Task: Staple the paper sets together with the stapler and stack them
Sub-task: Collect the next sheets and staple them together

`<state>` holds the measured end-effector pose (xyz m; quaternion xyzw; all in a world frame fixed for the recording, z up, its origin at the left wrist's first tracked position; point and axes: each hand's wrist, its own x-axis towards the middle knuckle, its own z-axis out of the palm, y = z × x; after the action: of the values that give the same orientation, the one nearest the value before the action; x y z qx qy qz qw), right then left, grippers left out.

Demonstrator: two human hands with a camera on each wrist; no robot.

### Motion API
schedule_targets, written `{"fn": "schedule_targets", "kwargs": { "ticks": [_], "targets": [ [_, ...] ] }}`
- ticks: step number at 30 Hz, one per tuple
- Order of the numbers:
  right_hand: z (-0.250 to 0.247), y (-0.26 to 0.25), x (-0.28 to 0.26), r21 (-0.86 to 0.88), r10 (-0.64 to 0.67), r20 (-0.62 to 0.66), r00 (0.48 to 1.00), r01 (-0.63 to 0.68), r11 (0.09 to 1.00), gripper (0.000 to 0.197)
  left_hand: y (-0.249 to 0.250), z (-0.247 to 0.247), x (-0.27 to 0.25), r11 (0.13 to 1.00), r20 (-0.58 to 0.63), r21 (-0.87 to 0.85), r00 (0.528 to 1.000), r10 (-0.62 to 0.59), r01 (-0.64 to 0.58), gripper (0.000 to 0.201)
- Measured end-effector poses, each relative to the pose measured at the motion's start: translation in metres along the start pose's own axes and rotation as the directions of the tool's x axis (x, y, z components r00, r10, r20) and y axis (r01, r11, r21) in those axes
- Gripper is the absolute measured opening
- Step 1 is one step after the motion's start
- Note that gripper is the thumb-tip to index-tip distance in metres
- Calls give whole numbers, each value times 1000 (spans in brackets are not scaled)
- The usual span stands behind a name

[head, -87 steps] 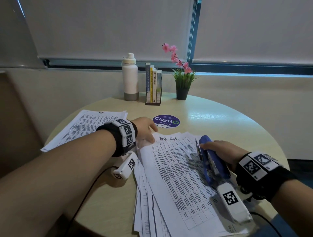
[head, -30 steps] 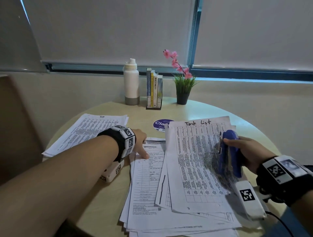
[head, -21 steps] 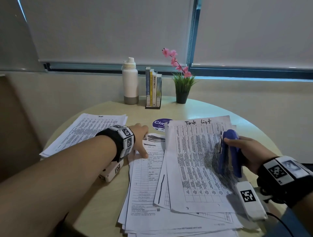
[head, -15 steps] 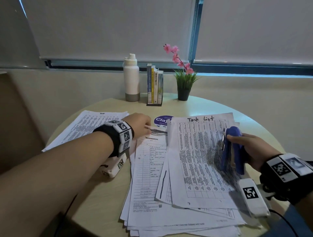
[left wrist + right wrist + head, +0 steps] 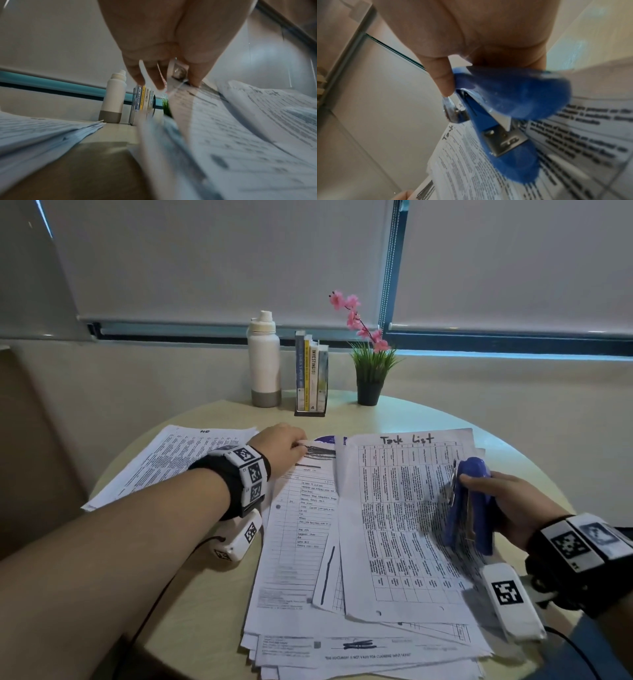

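My right hand (image 5: 479,491) grips the blue stapler (image 5: 469,505) over the right edge of the "Task list" sheet (image 5: 404,525). In the right wrist view the stapler (image 5: 505,121) hangs just above that sheet with its mouth apart and no paper in it. My left hand (image 5: 301,445) is at the far edge of a form sheet (image 5: 301,525) in the loose paper pile (image 5: 342,645). The left wrist view shows the left hand (image 5: 176,81) pinching thin paper edges between thumb and fingers. A separate stack of papers (image 5: 171,463) lies at the left.
The round table (image 5: 205,594) carries a white bottle (image 5: 263,361), a row of books (image 5: 311,371) and a potted plant with pink flowers (image 5: 370,371) at the back. A purple sticker (image 5: 325,440) peeks out beyond the papers.
My left hand slid from the form's left side up to its far edge and took hold of paper edges there. The right hand with the stapler barely moved.
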<state>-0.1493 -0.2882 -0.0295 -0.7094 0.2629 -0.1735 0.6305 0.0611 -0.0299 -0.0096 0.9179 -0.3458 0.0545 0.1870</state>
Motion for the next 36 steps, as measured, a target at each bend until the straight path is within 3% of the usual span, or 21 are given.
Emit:
{"fn": "schedule_targets", "kwargs": {
  "ticks": [2,4,5,8,10,14,17,18,20,21,22,23,25,26,28,30,33,36],
  "targets": [
    [-1,-1,-2,28,-24,42,999,23,999,13,0,-1,2,1000,-79,-22,997,12,-13,17],
    [1,-2,-4,48,-49,112,992,44,998,26,4,-7,1,982,-92,-186,996,-18,0,22],
    [3,-2,-4,50,-49,144,988,42,998,34,6,-9,0,959,-71,-284,997,-20,-1,21],
    [12,-2,-1,83,-23,168,986,9,996,24,12,-11,-2,898,32,-441,999,16,0,9],
    [17,-1,2,159,-9,187,982,-21,987,31,14,-11,-2,833,94,-551,996,10,44,10],
    [23,0,2,271,-11,253,967,-60,961,28,22,-11,-4,622,155,-775,988,17,111,19],
    [29,-2,6,302,-41,208,977,-25,953,28,30,-14,-3,465,144,-875,989,-16,135,19],
    [30,-5,7,290,-49,175,983,-4,957,28,31,-17,-3,396,157,-905,987,-30,156,24],
    [32,-11,10,280,-80,127,989,41,959,25,29,-22,-4,232,226,-947,974,-4,221,54],
    [31,-16,10,281,-100,119,988,63,958,21,26,-25,-5,194,253,-950,967,23,244,63],
    [30,-23,9,282,-125,115,985,88,955,18,26,-28,-8,215,266,-944,963,41,252,65],
    [30,-30,8,289,-155,107,982,119,950,17,27,-30,-10,305,249,-925,968,33,227,59],
    [31,-48,0,309,-256,60,965,226,924,13,32,-34,-11,584,142,-802,990,-13,123,40],
    [32,-57,-6,325,-331,34,943,302,896,11,37,-38,-11,669,39,-739,997,-64,72,33],
    [34,-75,-20,370,-494,8,869,457,809,13,48,-51,-11,649,-171,-759,978,-122,-52,26],
    [32,-88,-31,396,-592,16,806,538,744,42,60,-68,-17,549,-302,-812,948,-103,-199,26],
    [32,-87,-38,381,-618,59,784,554,740,58,61,-72,-24,468,-308,-852,947,-88,-234,31],
    [36,-67,-36,293,-578,71,813,537,791,80,55,-57,-31,512,-251,-844,961,-115,-159,31]
  ]
}}
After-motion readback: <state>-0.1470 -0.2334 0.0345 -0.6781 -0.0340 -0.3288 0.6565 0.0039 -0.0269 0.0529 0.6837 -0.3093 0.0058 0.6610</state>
